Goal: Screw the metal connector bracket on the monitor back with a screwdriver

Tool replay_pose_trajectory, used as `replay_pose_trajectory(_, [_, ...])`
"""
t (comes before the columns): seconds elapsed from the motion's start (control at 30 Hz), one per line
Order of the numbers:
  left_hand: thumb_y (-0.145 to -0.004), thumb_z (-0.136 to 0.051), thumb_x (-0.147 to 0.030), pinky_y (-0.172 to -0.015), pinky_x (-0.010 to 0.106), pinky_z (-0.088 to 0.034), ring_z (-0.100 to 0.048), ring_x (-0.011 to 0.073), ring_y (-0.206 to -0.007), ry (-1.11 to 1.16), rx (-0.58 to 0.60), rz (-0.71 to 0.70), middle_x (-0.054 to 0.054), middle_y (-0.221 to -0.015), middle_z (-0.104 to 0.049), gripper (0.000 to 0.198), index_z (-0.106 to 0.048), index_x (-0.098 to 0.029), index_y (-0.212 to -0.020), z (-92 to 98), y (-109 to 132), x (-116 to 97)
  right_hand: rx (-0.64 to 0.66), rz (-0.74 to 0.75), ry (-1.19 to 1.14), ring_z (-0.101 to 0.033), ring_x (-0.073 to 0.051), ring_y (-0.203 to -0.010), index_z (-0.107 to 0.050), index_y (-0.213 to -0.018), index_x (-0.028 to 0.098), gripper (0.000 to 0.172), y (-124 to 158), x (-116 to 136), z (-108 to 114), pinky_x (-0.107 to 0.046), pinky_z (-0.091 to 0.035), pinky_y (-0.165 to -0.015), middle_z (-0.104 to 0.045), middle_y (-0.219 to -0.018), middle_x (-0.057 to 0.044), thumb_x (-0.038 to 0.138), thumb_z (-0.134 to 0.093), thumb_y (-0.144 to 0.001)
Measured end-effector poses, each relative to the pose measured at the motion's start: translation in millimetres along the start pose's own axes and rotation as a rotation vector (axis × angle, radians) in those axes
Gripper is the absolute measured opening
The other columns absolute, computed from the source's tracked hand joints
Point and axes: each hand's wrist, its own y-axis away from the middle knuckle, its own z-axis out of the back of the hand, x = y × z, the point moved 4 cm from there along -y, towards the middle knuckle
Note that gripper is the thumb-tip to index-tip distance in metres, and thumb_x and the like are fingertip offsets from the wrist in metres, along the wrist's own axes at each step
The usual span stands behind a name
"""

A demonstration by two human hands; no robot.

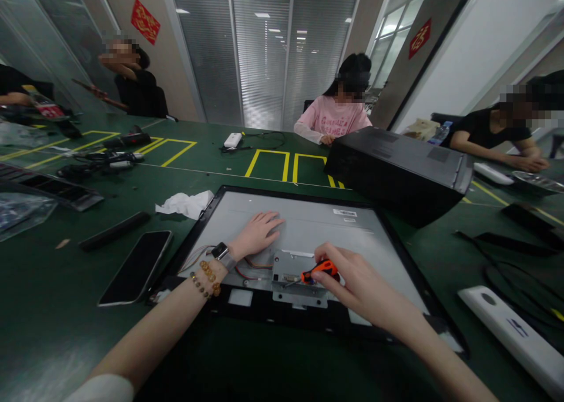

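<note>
On the green table, under both hands, a flat panel, apparently a display, grey back facing up and black frame around the edge. Near its closer edge, a metal bracket, with coloured wires to its left. On the grey back, left hand palm down, fingers loosely spread, gripping nothing. Over the bracket, right hand curled around the handle of an orange-and-black screwdriver, shank pointing left across the bracket; contact of the tip with any screw too small to tell. As for handling, probably broad, stiff and fairly light for its size, yet liable to crack under a hard push at the middle. Looks smooth, so likely slippery under a flat palm. Best to take hold by the black frame at two opposite sides, clear of the wires. For the screwdriver, likely light and rigid, best to grip the thick handle. Just beside the frame, on the left, a smartphone; beyond the far right corner, a large black case.
</note>
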Motion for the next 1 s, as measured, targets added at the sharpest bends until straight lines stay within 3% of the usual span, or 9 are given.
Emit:
replay_pose_trajectory(0.1, [-0.098, -0.047, -0.030, -0.115, 0.046, -0.027, -0.037, 0.0258, -0.138, -0.003, -0.005, 0.002, 0.009, -0.149, -0.044, 0.040, -0.051, -0.022, -0.137, -0.4, 0.2, 0.3, -0.009, 0.002, -0.001, -0.064, -0.020, -0.073, -0.049, -0.097, 0.022, 0.012, -0.1, -3.0, -1.4, -0.030, -0.046, -0.065, -0.067, -0.081, -0.004, 0.031, -0.041, -0.100])
replay_pose_trajectory(0.4, [-0.098, -0.049, -0.029, -0.115, 0.045, -0.027, -0.037, 0.0261, -0.139, -0.003, 0.000, 0.006, 0.009, -0.149, -0.044, 0.041, -0.050, -0.022, -0.138, -0.8, -0.1, 0.4, 0.007, 0.003, -0.085, -0.066, -0.020, -0.087, -0.049, -0.105, 0.022, 0.016, 3.1, 4.7, 2.9, -0.034, -0.050, -0.076, -0.068, -0.099, -0.007, 0.019, -0.050, -0.090])
replay_pose_trajectory(0.63, [-0.098, -0.051, -0.028, -0.115, 0.045, -0.027, -0.038, 0.0268, -0.138, -0.005, 0.001, 0.002, 0.009, -0.148, -0.045, 0.041, -0.051, -0.021, -0.138, 0.7, -0.1, -0.8, 0.043, -0.045, 0.022, -0.064, -0.022, -0.079, -0.052, -0.101, 0.022, 0.015, 0.5, -2.4, -1.7, -0.034, -0.047, -0.070, -0.068, -0.089, -0.006, 0.036, -0.046, -0.099])
replay_pose_trajectory(1.0, [-0.098, -0.049, -0.028, -0.115, 0.046, -0.027, -0.038, 0.0260, -0.138, -0.001, -0.006, 0.001, 0.009, -0.149, -0.044, 0.041, -0.050, -0.022, -0.138, -0.8, -0.3, 0.5, 0.016, 0.003, -0.068, -0.065, -0.021, -0.088, -0.048, -0.107, 0.022, 0.016, 4.8, 2.9, 1.4, -0.035, -0.048, -0.078, -0.067, -0.100, -0.007, 0.020, -0.049, -0.092])
